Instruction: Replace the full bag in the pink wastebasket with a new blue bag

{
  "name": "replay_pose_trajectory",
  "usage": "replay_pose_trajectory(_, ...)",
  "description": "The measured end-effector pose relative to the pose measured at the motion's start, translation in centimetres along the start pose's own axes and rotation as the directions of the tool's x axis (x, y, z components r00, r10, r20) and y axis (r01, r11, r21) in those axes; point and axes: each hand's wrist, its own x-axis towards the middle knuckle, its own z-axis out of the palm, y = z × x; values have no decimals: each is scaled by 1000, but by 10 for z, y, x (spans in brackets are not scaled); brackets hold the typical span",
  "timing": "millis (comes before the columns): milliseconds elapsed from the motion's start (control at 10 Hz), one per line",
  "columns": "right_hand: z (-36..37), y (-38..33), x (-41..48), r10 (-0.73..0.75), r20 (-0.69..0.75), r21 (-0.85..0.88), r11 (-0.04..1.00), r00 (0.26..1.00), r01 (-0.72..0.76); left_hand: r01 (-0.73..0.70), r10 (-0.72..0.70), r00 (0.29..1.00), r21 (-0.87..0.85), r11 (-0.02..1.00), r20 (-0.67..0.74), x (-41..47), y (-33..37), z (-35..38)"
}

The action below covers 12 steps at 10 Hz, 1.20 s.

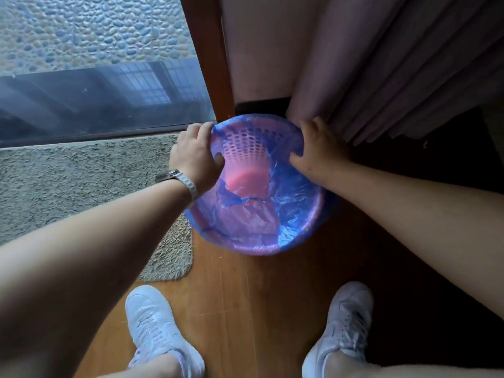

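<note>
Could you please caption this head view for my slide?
Both hands, left hand and right hand, stretch a blue bag over the pink wastebasket rim.

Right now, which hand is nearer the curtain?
Right. The right hand grips the blue bag at the wastebasket rim just below the curtain; the left hand holds the opposite rim, by the rug.

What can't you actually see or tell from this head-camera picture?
- Old full bag: nowhere in the head view.
- Outside of the pink wastebasket: hidden by the blue bag folded over its rim.
- Left hand fingertips: tucked under the bag's edge.
- Right hand palm: turned away.
- Curtain: top cut off by the frame.
</note>
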Motion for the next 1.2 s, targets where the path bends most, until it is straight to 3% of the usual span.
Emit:
replay_pose_trajectory(200, 10, -18, 37, -33, 73, 22, 999, 997, 31, -218, 216, 972, 18, 976, 91, 49, 12, 10)
replay_pose_trajectory(400, 12, -8, 39, 20, 126, 91, 995, 992, -31, -139, 139, 982, -14, 990, 129, 55, 19, 9)
replay_pose_trajectory(500, 8, -1, 23, 34, 173, 92, 994, 984, -51, -78, 86, 967, -46, 996, 241, 43, 28, 7)
replay_pose_trajectory(700, -4, 8, 5, 16, 167, 47, 999, 986, -24, -337, 330, 916, -8, 942, 229, 25, 49, 12)
replay_pose_trajectory(800, -5, 5, 4, -17, 160, 70, 998, 987, 6, -394, 386, 893, -13, 919, 233, 26, 66, 16)
replay_pose_trajectory(1100, 4, 9, 11, -34, 202, 96, 995, 979, 15, -244, 246, 917, -48, 969, 314, 51, 77, 27)
replay_pose_trajectory(1200, -11, 5, 11, -42, 188, 124, 992, 981, 19, -230, 266, 907, -145, 962, 326, 51, 78, 13)
